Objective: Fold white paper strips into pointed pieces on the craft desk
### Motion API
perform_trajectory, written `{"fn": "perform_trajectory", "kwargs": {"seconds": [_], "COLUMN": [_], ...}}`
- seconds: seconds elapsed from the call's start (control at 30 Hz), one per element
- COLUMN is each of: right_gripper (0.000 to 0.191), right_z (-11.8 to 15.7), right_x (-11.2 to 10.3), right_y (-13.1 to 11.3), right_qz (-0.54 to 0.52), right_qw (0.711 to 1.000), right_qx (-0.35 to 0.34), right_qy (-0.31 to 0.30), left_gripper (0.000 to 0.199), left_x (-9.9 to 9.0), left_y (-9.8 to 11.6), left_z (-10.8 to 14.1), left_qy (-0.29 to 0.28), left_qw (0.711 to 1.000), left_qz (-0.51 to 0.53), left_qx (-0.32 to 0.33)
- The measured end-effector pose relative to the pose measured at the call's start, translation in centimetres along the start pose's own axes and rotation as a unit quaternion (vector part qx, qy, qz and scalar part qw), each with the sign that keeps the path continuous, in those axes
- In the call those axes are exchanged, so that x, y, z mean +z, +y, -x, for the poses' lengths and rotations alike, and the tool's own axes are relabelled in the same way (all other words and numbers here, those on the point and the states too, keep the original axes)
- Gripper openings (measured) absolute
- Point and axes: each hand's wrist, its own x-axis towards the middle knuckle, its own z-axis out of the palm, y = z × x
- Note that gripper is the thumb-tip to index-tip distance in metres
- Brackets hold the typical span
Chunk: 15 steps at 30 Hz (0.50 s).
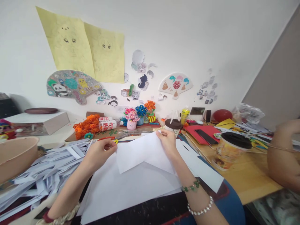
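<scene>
My left hand [100, 153] has its fingers closed at the left edge of a folded white sheet of paper [142, 153]. My right hand [167, 141] pinches the same sheet near its upper right, thumb on the front. The sheet is tilted up, and its lower edge is bent over a stack of white paper [126, 193] beneath it. Just behind my left fingers lies a tool with red and yellow handles [112, 139], partly hidden. More white sheets [208, 175] spread out to the right of my right forearm.
Cut paper strips [49, 175] pile up at left beside a beige basin [17, 156]. Orange craft flowers [87, 126] and small flower pots [132, 124] stand along the back. A lidded cup [232, 151] and a phone [205, 137] sit at right, near another person's arm [283, 156].
</scene>
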Motion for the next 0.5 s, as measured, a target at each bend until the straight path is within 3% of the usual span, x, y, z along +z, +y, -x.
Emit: {"fn": "perform_trajectory", "kwargs": {"seconds": [0.1,0.2,0.27,0.43,0.5], "right_gripper": [0.033,0.031,0.031,0.026,0.023], "right_z": [0.1,0.6,1.2,2.3,2.3], "right_x": [0.1,0.7,1.3,2.0,2.0], "right_y": [-0.2,-0.8,-1.4,-2.7,-3.0], "right_qz": [-0.018,-0.038,-0.051,-0.057,-0.048], "right_qw": [1.0,0.998,0.995,0.988,0.988], "right_qx": [0.011,-0.001,-0.013,-0.041,-0.052], "right_qy": [-0.017,-0.052,-0.086,-0.134,-0.138], "left_gripper": [0.023,0.022,0.025,0.028,0.03], "left_x": [0.2,0.7,1.3,2.7,2.9], "left_y": [0.0,0.8,1.6,2.5,2.4], "left_z": [0.2,0.6,0.9,1.0,0.9], "left_qy": [-0.012,0.062,0.113,0.006,-0.012], "left_qw": [0.999,0.984,0.972,0.993,0.996], "left_qz": [-0.048,-0.164,-0.2,-0.087,-0.05], "left_qx": [-0.01,0.004,0.054,0.078,0.077]}}
